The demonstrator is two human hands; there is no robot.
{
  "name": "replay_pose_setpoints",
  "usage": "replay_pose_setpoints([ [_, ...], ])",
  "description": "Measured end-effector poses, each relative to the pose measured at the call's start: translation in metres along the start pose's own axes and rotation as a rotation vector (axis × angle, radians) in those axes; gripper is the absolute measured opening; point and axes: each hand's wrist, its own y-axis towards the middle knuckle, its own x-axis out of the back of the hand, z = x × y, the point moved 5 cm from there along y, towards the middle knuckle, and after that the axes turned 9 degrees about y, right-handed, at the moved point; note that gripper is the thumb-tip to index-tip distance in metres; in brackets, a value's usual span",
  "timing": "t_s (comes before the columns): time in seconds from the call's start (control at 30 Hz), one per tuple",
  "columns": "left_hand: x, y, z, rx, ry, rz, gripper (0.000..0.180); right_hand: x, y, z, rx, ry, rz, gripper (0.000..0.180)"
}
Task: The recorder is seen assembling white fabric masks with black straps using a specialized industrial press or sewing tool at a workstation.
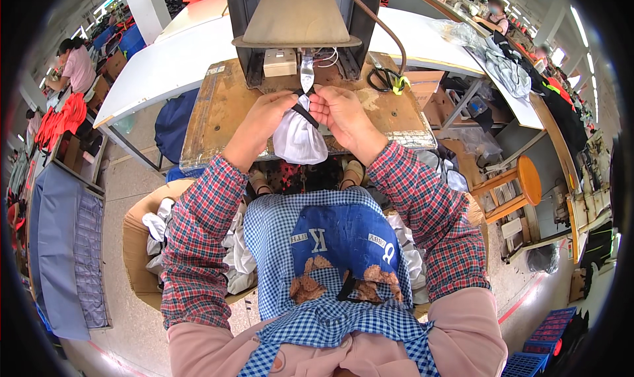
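Observation:
A white cloth piece (300,142) with a narrow black strip (305,117) across it hangs between my hands, at the front edge of a worn wooden worktop. My left hand (264,121) pinches its upper left edge. On the other side, my right hand (345,118) has thumb and fingers closed on the edge beside the black strip. Both sets of fingertips meet just under the pointed metal tip (307,74) of a dark machine (295,14) with a beige hood. The cloth's gathered top lies at that tip; exact contact is hidden by my fingers.
Black-handled scissors (381,80) lie right of the machine on the wooden worktop (210,123). Cardboard boxes (140,245) of white and grey cloth flank my lap. White tables (165,63) extend both ways; a wooden stool (528,180) stands right. People (78,67) work farther off.

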Motion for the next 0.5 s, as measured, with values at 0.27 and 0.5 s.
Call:
replay_pose_setpoints([
  [0.27, 0.000, 0.000, -0.002, -0.003, 0.007, 0.022, 0.027, 0.001, 0.000, 0.000, 0.012, 0.018, -0.020, 0.018],
  [0.5, 0.003, -0.007, -0.005, -0.024, 0.002, -0.018, 0.026, 0.001, -0.009, 0.006, 0.015, 0.038, -0.018, 0.018],
])
